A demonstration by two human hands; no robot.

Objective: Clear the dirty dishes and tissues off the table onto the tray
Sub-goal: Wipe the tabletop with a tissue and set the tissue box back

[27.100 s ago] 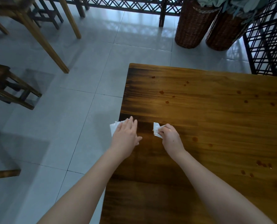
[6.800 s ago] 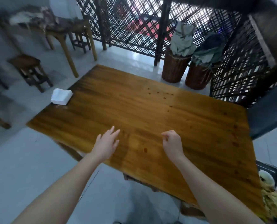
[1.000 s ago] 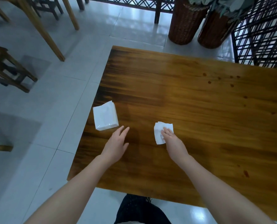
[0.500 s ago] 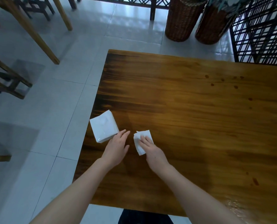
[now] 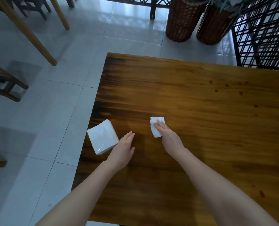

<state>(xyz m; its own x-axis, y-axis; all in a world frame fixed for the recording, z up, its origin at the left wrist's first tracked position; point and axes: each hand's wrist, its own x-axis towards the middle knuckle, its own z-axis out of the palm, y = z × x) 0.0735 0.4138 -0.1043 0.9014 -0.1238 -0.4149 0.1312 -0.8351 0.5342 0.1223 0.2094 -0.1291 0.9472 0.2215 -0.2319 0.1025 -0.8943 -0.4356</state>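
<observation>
Tissue (image 5: 156,129) lay near the worktop's (image 5: 200,103) left edge, pressed under the right hand's (image 5: 170,140) straight fingers (image 5: 160,126); the left hand (image 5: 122,150) lay open, empty. No dishes showed; tissues apparently were left to clear, tray unseen.

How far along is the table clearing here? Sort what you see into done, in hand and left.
Done: no dishes show on the visible wooden table. In hand: the right hand presses a loose tissue flat with straight fingers. Left: that tissue and the napkin stack beside the left hand are on the table; dark spots dot it; no tray is in view.
</observation>
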